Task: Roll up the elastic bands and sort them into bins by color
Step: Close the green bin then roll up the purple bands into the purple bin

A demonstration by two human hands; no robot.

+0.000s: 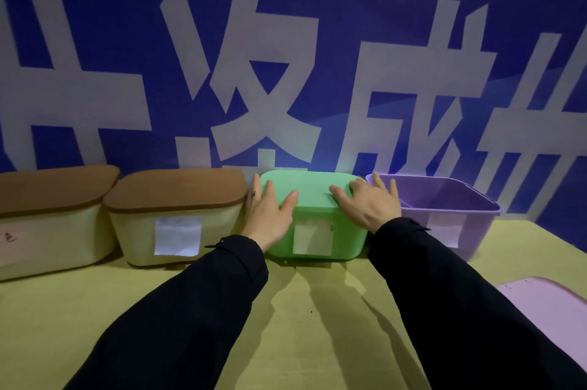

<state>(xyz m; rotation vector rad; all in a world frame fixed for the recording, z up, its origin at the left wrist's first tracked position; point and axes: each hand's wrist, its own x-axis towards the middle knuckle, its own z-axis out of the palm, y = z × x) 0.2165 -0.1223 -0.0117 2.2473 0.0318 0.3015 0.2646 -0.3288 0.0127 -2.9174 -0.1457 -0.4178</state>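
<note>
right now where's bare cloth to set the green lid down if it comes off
The widest bare patch of yellow cloth lies in front of the two brown-lidded bins, left of the left sleeve. A narrower strip runs between the sleeves, before the green bin. The bins stand tightly side by side, and the pink lid takes the right corner.

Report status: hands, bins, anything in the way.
Both hands, left hand and right hand, flat on green bin's lid. Purple bin open, its lid on table. No bands visible.
</note>
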